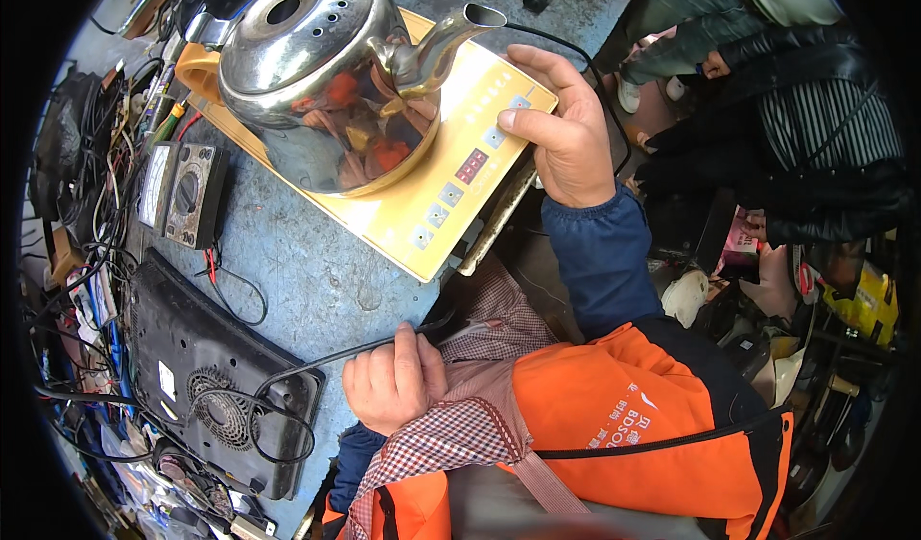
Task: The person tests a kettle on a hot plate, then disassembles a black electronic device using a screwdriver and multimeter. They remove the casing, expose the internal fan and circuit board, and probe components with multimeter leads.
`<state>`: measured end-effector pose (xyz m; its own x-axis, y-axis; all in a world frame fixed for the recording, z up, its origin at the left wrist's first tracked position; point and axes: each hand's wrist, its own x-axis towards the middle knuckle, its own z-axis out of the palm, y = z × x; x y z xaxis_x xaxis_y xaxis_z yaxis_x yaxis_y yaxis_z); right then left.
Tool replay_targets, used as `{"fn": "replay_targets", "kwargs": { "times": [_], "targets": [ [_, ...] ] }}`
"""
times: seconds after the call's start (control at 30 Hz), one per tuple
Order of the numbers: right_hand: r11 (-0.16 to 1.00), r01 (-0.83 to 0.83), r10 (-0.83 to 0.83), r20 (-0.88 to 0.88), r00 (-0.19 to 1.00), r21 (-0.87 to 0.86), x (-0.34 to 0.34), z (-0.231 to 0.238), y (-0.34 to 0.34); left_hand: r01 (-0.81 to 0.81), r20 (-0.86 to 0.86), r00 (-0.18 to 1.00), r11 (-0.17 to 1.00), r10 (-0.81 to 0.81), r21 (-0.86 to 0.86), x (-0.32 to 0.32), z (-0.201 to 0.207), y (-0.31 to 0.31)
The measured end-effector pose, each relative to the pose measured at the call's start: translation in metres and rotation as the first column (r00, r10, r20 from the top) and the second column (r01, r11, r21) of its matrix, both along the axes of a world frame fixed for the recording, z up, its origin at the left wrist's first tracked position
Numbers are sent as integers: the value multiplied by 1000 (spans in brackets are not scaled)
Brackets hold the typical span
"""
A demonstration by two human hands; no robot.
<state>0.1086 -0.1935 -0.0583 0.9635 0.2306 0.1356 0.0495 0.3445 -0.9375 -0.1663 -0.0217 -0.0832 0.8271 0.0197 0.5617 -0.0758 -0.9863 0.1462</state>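
Two hands: right hand (573, 135) half open, thumb on yellow cooker (379, 231), firm grip unclear; left hand (391, 385) curled at black cable (326, 359), hold can't tell. Cooker on worktop (321, 291) edge, under kettle (302, 60). Probably panel-operating step; next move calls for careful thumb placement.

My right hand (574, 123) is at the right side of the yellow cooker (379, 228), my thumb laid on its button panel. A shiny metal kettle (307, 70) stands on the cooker, spout toward the far right. My left hand (389, 387), nearer me, is curled beside a black cord (331, 358); I can't tell whether it grips it. On the blue bench (331, 300), to the left, sit a multimeter (189, 195) and, nearer, a black vented casing (173, 348)
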Motion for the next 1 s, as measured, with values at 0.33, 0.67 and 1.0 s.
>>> {"fn": "replay_targets", "kwargs": {
  "times": [0.33, 0.67, 1.0],
  "targets": [
    [997, 44, -42, 29, 999, -62, -3, -1, 5, -2, -7, 1000, 1000, 2, 5, -1, 0, 0],
    [996, 15, -9, -67, 998, 87, 3, -4, 2, -7, 4, 1000, 1000, 7, 5, 0, -1, 0],
    [999, 28, -26, -45, 999, 38, 2, -3, 3, -4, -5, 1000, 1000, 4, 11, -1, -1, 0]
  ]
}}
